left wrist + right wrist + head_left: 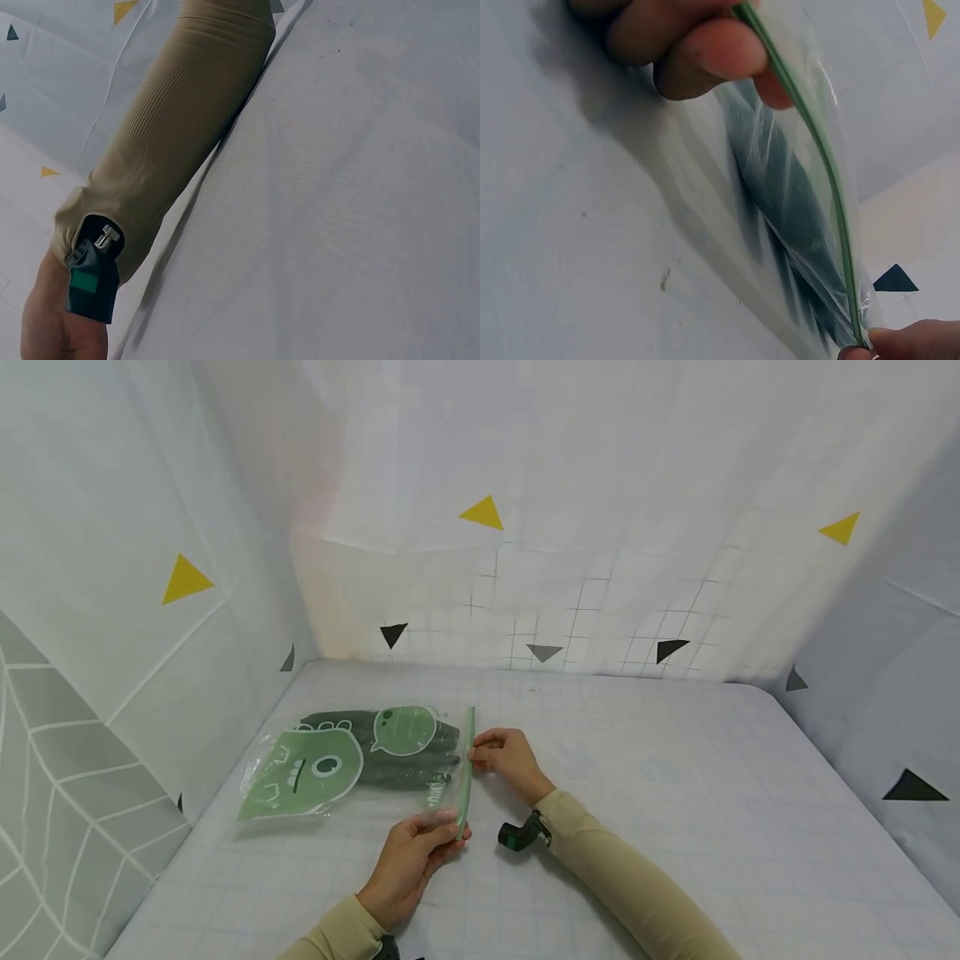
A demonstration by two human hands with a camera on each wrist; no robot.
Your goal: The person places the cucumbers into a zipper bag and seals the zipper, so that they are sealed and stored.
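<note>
A clear zip bag (401, 789) lies flat on the table, printed with a green one-eyed monster and a green speech bubble. Inside it is a dark grey-green item (408, 772) with long finger-like ends. My left hand (408, 864) pinches the near end of the bag's green zip strip (829, 169) between thumb and fingers. Farther along the same strip, my right hand (512, 764) pinches it with thumb and fingertips. In the right wrist view the strip bows between both hands. The left wrist view catches only the back part of my left hand (64, 334).
A white table (675, 810) with faint grid lines lies under the bag. White sheet walls (600, 468) with yellow and black triangles stand behind it and on both sides. A wrist camera (519, 835) hangs beside my right wrist, close to the tabletop.
</note>
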